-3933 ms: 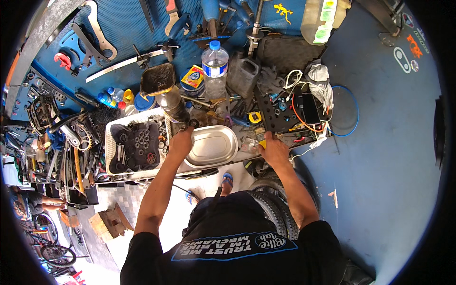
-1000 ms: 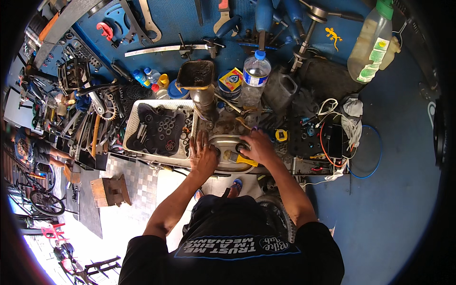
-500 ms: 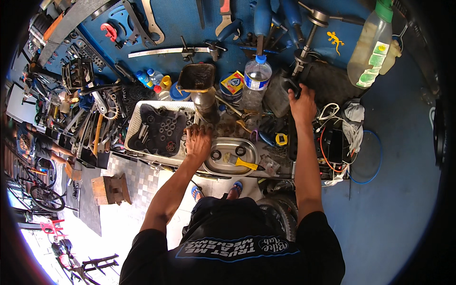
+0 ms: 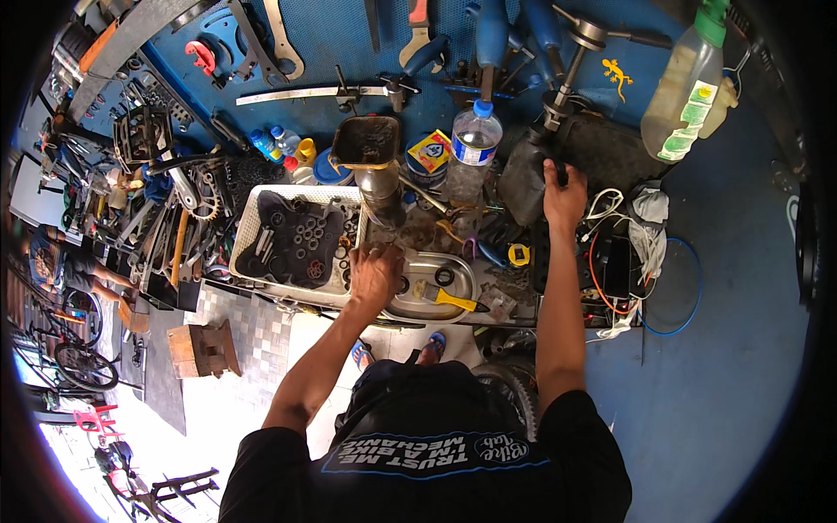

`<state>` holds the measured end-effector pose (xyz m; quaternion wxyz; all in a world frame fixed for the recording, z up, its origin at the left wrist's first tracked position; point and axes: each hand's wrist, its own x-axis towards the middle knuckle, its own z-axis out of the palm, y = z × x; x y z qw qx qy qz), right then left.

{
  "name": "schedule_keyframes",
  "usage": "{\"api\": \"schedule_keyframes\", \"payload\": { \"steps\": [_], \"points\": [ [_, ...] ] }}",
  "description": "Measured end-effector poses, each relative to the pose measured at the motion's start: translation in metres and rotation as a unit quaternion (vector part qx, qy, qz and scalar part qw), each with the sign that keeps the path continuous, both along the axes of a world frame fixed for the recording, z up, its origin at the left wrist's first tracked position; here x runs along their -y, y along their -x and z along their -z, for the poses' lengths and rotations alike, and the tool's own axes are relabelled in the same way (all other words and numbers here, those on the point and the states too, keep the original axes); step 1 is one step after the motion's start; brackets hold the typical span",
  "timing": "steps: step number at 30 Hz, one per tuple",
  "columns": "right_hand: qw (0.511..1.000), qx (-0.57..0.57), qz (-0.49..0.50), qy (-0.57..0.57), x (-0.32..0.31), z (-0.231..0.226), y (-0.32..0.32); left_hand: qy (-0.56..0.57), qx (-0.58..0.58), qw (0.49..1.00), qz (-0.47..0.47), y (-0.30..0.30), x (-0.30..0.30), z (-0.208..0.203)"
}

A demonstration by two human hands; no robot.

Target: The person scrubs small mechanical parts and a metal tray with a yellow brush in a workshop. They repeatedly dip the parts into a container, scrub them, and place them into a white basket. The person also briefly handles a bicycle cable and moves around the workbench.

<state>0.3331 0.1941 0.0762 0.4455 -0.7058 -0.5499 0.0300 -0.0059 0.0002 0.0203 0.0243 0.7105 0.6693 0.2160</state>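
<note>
My left hand (image 4: 377, 274) is over the left end of the oval metal tray (image 4: 472, 275), close to the white basket (image 4: 248, 228). Its fingers bend downward and their tips are hidden, so anything in them does not show. In the tray lie black rings (image 4: 444, 276) and a yellow-handled brush (image 4: 455, 301). My right hand (image 4: 567, 199) reaches to the back of the bench, closed at the side of a dark plastic jug (image 4: 524, 180). Its thumb and forefinger show; the other fingers are partly hidden. A dark cloth (image 4: 282, 248) lines the basket, with several metal rings on it.
A clear blue-capped bottle (image 4: 475, 157) and a cut bottle with a dirty square top (image 4: 366, 142) stand behind the tray. A yellow tape measure (image 4: 519, 254) lies right of it. Cables (image 4: 602, 209) crowd the right end. Tools hang on the blue board (image 4: 314, 52).
My left hand has shifted right, from the basket's edge over the tray's left end. My right hand is slightly lower and to the right, and the dark jug has turned.
</note>
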Motion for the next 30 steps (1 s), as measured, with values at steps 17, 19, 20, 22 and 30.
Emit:
{"api": "schedule_keyframes", "payload": {
  "steps": [17,19,20,22,30],
  "points": [
    [0.945,-0.212,-0.221,-0.112,0.112,-0.046,0.017,0.111,0.072,0.988,0.075,0.0,-0.004,-0.028],
    [0.95,-0.158,-0.248,-0.107,0.122,-0.047,0.028,0.03,0.189,0.972,0.136,-0.004,-0.006,-0.051],
    [0.95,-0.164,-0.259,-0.053,0.129,-0.049,0.032,-0.028,0.25,0.953,0.167,-0.007,-0.005,-0.062],
    [0.948,-0.1,-0.301,-0.01,0.139,-0.051,0.043,0.018,0.2,0.959,0.198,-0.01,-0.003,-0.082],
    [0.918,-0.018,-0.394,0.052,0.161,-0.049,0.073,0.007,0.22,0.907,0.36,-0.002,-0.015,-0.094]
  ]
}}
